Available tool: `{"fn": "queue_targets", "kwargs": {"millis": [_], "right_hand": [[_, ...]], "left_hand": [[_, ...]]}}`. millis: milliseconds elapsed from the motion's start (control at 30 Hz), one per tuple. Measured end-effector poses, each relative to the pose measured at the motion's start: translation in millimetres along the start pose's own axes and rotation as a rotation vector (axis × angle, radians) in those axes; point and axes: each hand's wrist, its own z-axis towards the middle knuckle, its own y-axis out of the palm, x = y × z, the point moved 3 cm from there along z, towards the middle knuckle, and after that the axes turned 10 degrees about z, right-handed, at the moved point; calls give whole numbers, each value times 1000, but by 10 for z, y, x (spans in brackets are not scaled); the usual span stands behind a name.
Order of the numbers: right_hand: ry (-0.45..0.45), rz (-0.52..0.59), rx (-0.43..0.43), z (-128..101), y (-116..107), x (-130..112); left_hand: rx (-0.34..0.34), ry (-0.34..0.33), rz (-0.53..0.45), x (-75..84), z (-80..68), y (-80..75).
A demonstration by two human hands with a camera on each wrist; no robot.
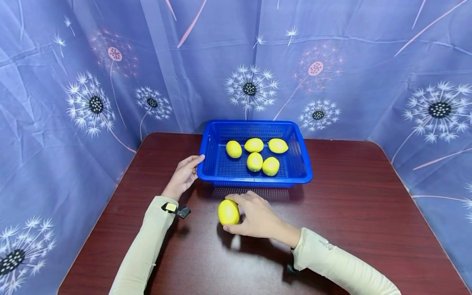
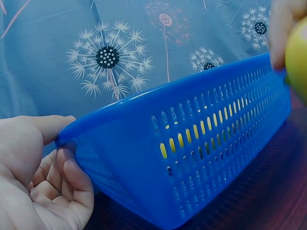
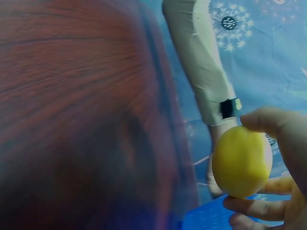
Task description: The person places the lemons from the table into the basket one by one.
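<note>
In the head view my right hand (image 1: 258,215) grips a yellow lemon (image 1: 228,212) between thumb and fingers, over the table in front of the basket. The right wrist view shows that lemon (image 3: 242,162) close up, thumb on one side and fingertips on the other. A blue plastic basket (image 1: 254,180) with slotted walls stands farther back. Several lemons lie inside it, one of them at the front right (image 1: 271,166). My left hand (image 1: 182,176) pinches the basket's left rim; in the left wrist view the thumb (image 2: 55,127) lies over the rim with fingers curled beneath.
The basket stands on a dark reddish-brown wooden table (image 1: 361,196), near its back edge. Behind and beside the table hangs a blue curtain (image 1: 206,82) printed with dandelions. Each forearm wears a pale sleeve (image 1: 147,241); a black strap (image 1: 177,209) sits at the left wrist.
</note>
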Motion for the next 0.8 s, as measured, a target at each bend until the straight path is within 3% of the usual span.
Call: {"fn": "queue_targets", "kwargs": {"millis": [333, 800], "right_hand": [[16, -26, -38, 126, -456, -110], [-45, 29, -47, 654, -1014, 85]], "left_hand": [[0, -1, -7, -3, -7, -9], [-1, -14, -27, 5, -7, -9]]}}
